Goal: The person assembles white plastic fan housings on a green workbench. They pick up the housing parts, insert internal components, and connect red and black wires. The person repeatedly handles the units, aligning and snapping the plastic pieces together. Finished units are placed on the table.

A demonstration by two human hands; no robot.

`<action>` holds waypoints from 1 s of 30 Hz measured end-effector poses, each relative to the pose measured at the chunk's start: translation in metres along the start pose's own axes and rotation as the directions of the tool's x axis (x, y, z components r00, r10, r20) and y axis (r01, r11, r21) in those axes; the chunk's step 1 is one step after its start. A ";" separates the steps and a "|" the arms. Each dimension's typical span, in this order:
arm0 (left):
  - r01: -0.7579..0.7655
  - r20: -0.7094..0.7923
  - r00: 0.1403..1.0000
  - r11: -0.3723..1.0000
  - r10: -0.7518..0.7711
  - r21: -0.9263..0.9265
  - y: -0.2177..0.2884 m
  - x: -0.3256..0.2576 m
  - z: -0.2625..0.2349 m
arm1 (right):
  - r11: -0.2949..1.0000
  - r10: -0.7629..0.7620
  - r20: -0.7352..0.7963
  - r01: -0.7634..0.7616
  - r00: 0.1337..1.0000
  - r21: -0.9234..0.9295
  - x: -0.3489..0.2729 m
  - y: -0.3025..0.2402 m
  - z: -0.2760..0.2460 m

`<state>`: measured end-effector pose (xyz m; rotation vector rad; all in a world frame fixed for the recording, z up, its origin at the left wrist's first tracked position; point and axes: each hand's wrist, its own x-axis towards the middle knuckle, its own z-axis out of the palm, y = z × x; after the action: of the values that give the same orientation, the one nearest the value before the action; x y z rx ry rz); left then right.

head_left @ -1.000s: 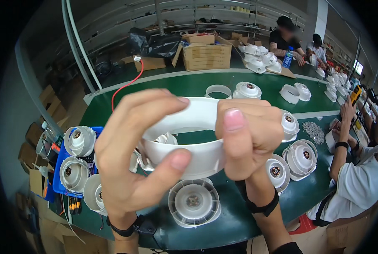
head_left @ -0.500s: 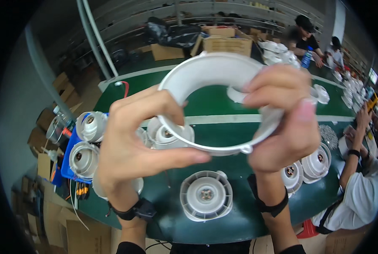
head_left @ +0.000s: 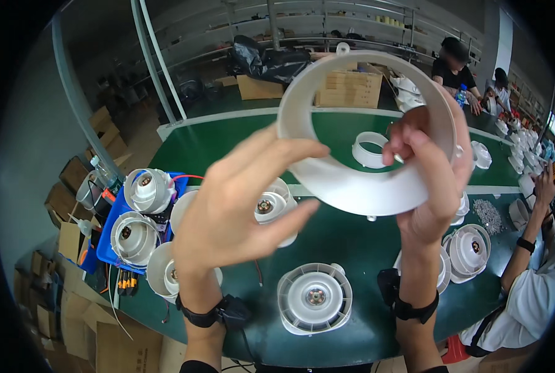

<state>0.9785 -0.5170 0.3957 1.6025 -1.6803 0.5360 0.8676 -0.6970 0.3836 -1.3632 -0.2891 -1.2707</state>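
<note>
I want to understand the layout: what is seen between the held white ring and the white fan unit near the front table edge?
In the head view, only green tabletop shows between the white ring and the fan unit.

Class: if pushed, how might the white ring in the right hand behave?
The white ring is probably light, its wall looking thin. It seems stiff: its outline looks round in the right hand. On edge it might roll unevenly, since knobs stick out.

A white plastic ring (head_left: pixel 372 189) hangs over a flat green table (head_left: pixel 380 317), right of a rectangular blue plastic tray (head_left: pixel 106 247).
</note>
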 end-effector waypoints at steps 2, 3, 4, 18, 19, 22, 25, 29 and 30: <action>-0.064 -0.063 0.996 0.995 0.060 -0.075 -0.002 -0.002 -0.005 | 0.983 -0.141 0.019 0.142 0.990 -0.118 -0.002 -0.001 -0.003; -0.047 -0.185 0.983 0.988 0.018 -0.149 0.000 -0.002 0.002 | 0.945 -0.213 0.019 0.211 0.977 -0.251 -0.002 -0.002 -0.004; -0.003 -0.283 0.958 0.981 -0.053 -0.194 0.001 0.000 0.010 | 0.897 -0.297 0.039 0.293 0.954 -0.332 -0.001 0.001 -0.006; 0.321 -0.204 0.852 0.789 -0.482 -0.524 0.023 0.003 0.008 | 0.892 -0.290 0.352 0.385 0.890 -0.239 -0.019 0.002 0.015; 0.305 -0.212 0.859 0.799 -0.465 -0.518 0.024 0.003 0.005 | 0.925 -0.249 0.337 0.327 0.908 -0.196 -0.021 -0.001 0.018; 0.221 -0.258 0.863 0.784 -0.434 -0.580 0.024 0.004 0.008 | 0.986 -0.144 0.272 0.162 0.951 -0.043 -0.026 -0.003 0.022; 0.145 -0.260 0.905 0.819 -0.337 -0.556 0.026 0.004 0.013 | 0.990 -0.061 0.150 0.079 0.987 -0.119 -0.028 -0.006 0.019; -0.013 -0.240 0.962 0.852 -0.133 -0.523 0.013 0.000 0.017 | 0.980 -0.190 0.064 0.193 0.980 -0.050 -0.024 -0.002 0.020; -0.024 -0.247 0.960 0.843 -0.130 -0.538 0.014 -0.001 0.017 | 0.981 -0.192 0.079 0.195 0.978 -0.023 -0.025 -0.003 0.019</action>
<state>0.9615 -0.5265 0.3866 1.1018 -1.4058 0.2104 0.8654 -0.6679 0.3712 -1.4382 -0.4667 -1.3898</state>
